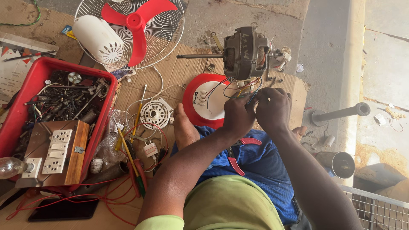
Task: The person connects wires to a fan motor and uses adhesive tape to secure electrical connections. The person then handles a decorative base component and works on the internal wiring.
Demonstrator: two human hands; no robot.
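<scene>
Sitting on the cardboard-covered floor [170,72], I have red-handled pliers [238,153] lying across my blue-trousered lap. Just beyond my knees my left hand [239,116] and right hand [272,108] are close together, fingertips of both pinched on the bundle of coloured wires [245,90] that runs up from them; I cannot tell which single strand each one grips. My bare foot [184,127] rests beside the left hand, touching the red-and-white fan base [202,100], which lies flat under the wires. The wires lead to the bare fan motor [245,53], which sits just past the base with its shaft pointing left. To my left a wooden switchboard [57,151] with white sockets and a bulb lies on the near end of a red tray [30,81] full of dark metal parts, with red cables looping on the floor near it. Farthest off, a white wire fan guard [166,30] holds a red fan blade [136,23], and a white motor cover [97,39] lies on it.
</scene>
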